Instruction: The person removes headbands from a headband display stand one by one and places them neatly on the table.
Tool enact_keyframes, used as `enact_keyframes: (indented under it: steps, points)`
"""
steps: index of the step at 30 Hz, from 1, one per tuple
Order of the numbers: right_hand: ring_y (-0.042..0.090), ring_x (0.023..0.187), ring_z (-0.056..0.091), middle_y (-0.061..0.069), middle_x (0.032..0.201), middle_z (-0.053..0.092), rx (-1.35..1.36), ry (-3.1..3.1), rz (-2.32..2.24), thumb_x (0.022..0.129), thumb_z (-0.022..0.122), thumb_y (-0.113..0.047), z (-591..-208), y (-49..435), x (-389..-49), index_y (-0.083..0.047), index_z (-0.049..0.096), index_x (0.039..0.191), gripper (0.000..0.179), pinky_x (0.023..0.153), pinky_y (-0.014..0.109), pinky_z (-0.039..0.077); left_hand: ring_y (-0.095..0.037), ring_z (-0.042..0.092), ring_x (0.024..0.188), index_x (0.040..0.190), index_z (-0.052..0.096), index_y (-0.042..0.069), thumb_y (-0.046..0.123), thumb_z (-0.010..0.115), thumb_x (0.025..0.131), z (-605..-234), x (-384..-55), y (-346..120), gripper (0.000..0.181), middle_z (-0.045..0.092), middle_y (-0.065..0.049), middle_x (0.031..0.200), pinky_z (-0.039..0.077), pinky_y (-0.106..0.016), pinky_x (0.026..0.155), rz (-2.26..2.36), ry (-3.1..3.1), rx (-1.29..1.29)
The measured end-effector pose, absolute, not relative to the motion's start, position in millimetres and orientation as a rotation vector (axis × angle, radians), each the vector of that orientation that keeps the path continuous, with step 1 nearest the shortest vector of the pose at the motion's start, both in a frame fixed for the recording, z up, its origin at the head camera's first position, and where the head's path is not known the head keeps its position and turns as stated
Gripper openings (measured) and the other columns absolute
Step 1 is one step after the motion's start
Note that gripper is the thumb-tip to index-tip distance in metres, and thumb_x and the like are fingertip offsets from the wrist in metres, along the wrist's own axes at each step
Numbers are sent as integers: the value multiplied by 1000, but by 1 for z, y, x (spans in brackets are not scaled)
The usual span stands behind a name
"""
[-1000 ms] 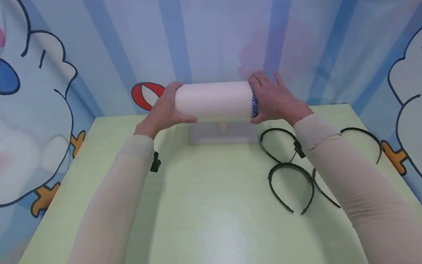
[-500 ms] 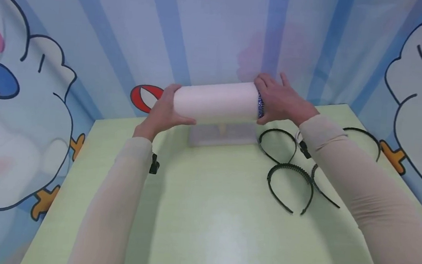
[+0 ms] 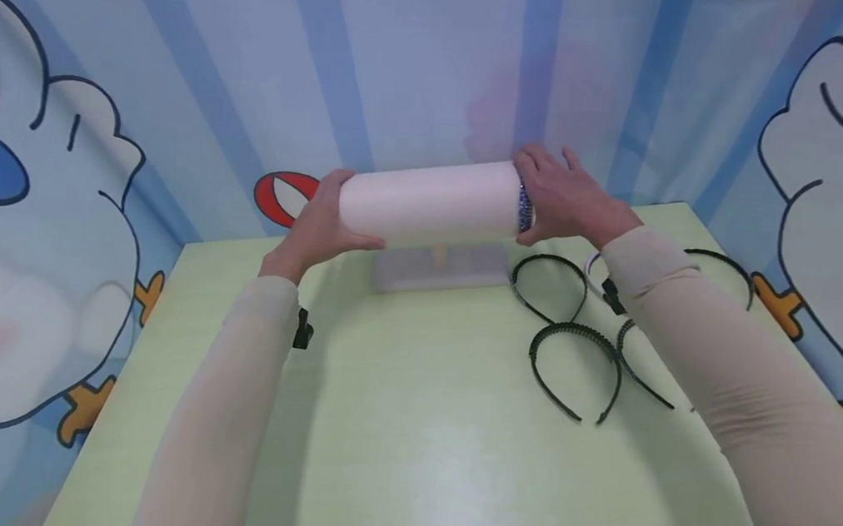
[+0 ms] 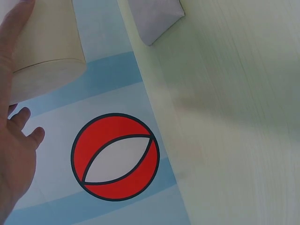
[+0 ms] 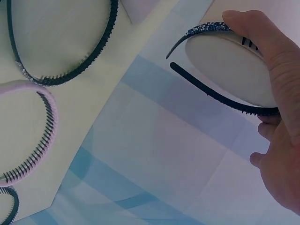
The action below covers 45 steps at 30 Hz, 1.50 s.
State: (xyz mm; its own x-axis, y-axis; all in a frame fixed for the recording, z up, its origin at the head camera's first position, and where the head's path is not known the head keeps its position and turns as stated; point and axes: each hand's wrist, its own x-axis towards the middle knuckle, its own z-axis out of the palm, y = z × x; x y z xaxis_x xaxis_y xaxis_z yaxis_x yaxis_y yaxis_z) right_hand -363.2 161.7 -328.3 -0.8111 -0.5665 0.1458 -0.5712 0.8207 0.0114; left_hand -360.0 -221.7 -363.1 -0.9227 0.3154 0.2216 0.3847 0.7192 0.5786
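A white cylinder (image 3: 430, 201) lies sideways above a pale flat base (image 3: 436, 271) at the back of the table, with a short post below it. My left hand (image 3: 315, 224) grips the cylinder's left end, thumb along the near side. At the other end my right hand (image 3: 562, 198) holds a glittery blue-and-silver headband (image 3: 525, 208), fingers and thumb curled over it. In the right wrist view, this headband (image 5: 206, 29) sits round the cylinder's rim, its two tips sticking out to one side.
Several headbands lie at the table's right: a toothed black one (image 3: 577, 331), another black one (image 3: 551, 259) behind it, and a pink one (image 5: 51, 112) partly under my right arm. A patterned blue cloth (image 3: 439, 64) stands behind the table (image 3: 414, 429).
My right hand and the glittery headband have slid rightward along the cylinder, showing more of its white surface. My left hand keeps its grip. The head view has shifted slightly.
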Motion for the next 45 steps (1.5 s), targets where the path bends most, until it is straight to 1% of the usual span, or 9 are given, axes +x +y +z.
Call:
enact_keyframes:
  steps: [5, 10, 18, 25, 30, 36, 38, 41, 45]
  points:
    - [42, 140, 26, 27, 148, 29, 881, -2865, 59, 65, 90, -45, -330, 170, -360, 6, 26, 147, 115, 111, 70, 19, -28, 43, 126, 155, 21, 16, 49, 91, 67, -364, -362, -223, 117, 35, -4, 150, 49, -54, 95, -993, -2816, -576]
    - [44, 142, 24, 30, 151, 26, 844, -2903, 53, 65, 90, -45, -331, 179, -358, 9, 22, 149, 121, 111, 70, 17, -25, 44, 125, 154, 22, 19, 50, 91, 67, -365, -362, -225, 116, 37, -1, 149, 49, -51, 95, -988, -2820, -566]
    - [48, 141, 22, 35, 151, 25, 747, -3005, 42, 68, 88, -49, -326, 199, -357, 12, 18, 151, 124, 110, 71, 16, -25, 44, 125, 154, 22, 19, 48, 91, 67, -362, -362, -225, 115, 37, -1, 148, 49, -51, 95, -999, -2813, -576]
    - [50, 134, 31, 38, 144, 33, 683, -3050, 4, 70, 84, -58, -329, 217, -352, 14, 18, 150, 126, 109, 69, 22, -25, 44, 126, 154, 22, 20, 48, 91, 68, -364, -363, -226, 114, 38, -1, 148, 49, -51, 95, -989, -2824, -568]
    - [52, 132, 33, 40, 144, 31, 613, -3138, 32, 70, 79, -67, -327, 225, -351, 14, 14, 150, 131, 109, 69, 22, -25, 44, 125, 154, 22, 19, 47, 91, 68, -363, -363, -226, 114, 38, -1, 148, 49, -51, 95, -992, -2817, -583]
    - [54, 125, 40, 43, 136, 34, 504, -3230, 0, 73, 72, -73, -321, 237, -348, 16, 14, 148, 130, 102, 68, 34, -26, 44, 125, 154, 22, 18, 48, 91, 68, -363, -365, -226, 115, 37, -2, 148, 49, -52, 95, -979, -2808, -596]
    - [55, 123, 41, 42, 133, 37, 480, -3248, -23, 75, 71, -72, -321, 241, -346, 17, 17, 146, 126, 101, 69, 33, -26, 44, 126, 154, 22, 17, 49, 91, 68, -363, -366, -226, 115, 37, -3, 148, 49, -52, 95, -980, -2808, -590]
    - [58, 128, 35, 45, 137, 34, 431, -3308, -56, 78, 68, -72, -322, 247, -342, 19, 15, 146, 126, 104, 72, 25, -26, 44, 125, 154, 22, 17, 49, 91, 68, -363, -366, -225, 115, 37, -3, 148, 49, -52, 95, -983, -2811, -591]
    - [61, 131, 29, 48, 141, 28, 340, -3389, -66, 77, 63, -79, -325, 257, -338, 21, 7, 147, 133, 106, 74, 19, -26, 44, 124, 153, 23, 17, 48, 91, 68, -364, -367, -224, 114, 38, -3, 147, 49, -52, 95, -982, -2806, -606]
